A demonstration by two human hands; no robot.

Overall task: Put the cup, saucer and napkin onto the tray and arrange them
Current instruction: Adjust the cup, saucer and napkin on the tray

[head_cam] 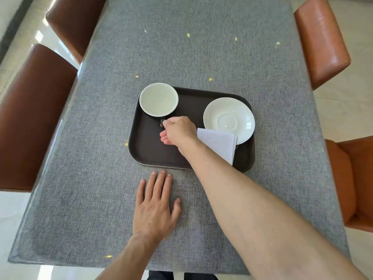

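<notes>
Head view, near to far. Nearest the person, the left hand (155,207) lies flat on the grey woven tablecloth (222,57), fingers spread and holding nothing, just short of the near rim of the dark brown rectangular plastic tray (149,154). Judged purpose: it steadies the body and is placed to stop the tray from sliding while the other hand works.

The right forearm crosses the near right part of the tray. The right hand (179,131) is closed on the dark handle of the round cup with a white interior (158,99); thumb and forefinger pinch the handle, the remaining fingers curl beneath. A handle grip allows the cup to be turned or shifted without touching its rim.

The folded white cloth napkin (220,143) lies on the right side of the tray, partly hidden by the forearm; its far corner overlaps the near edge of the white round ceramic saucer (229,120). The saucer sits at the tray's right, the cup at its far left corner, well apart.

All three items are on the tray. Judged remaining: arrangement, probably seating the cup in the saucer's centre ring. The overlapping napkin may be disturbed.

Brown leather chairs (321,41) flank the table.
</notes>
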